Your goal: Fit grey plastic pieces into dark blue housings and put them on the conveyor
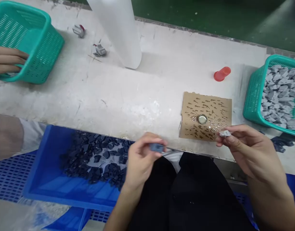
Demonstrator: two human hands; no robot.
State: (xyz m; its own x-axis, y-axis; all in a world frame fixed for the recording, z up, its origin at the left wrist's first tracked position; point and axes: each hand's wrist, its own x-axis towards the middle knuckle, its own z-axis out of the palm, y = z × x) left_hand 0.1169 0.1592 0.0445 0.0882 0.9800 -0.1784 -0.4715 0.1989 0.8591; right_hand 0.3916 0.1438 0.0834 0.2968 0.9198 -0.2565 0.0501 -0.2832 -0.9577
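Between the thumb and fingers of my left hand (pixel 141 160) is a small dark blue-grey plastic part (pixel 156 147), held above the table's front edge. My right hand (pixel 254 154) pinches a small light grey plastic part (pixel 225 133) over the lower right corner of a cardboard piece (pixel 189 99). Rows of small dark glossy marks cover that cardboard, and a bottle cap (pixel 202 119) lies on it. The two parts are well apart from each other.
Light grey parts fill a green basket (pixel 252 96) at right; dark parts (pixel 282 141) lie below it. A red plastic piece (pixel 221 74), white post (pixel 120 35) and two grey assemblies (pixel 99 50) occupy the table. A blue bin (pixel 53 189) holds dark parts. Another person's hand (pixel 7 60) reaches into a green basket (pixel 45 48).
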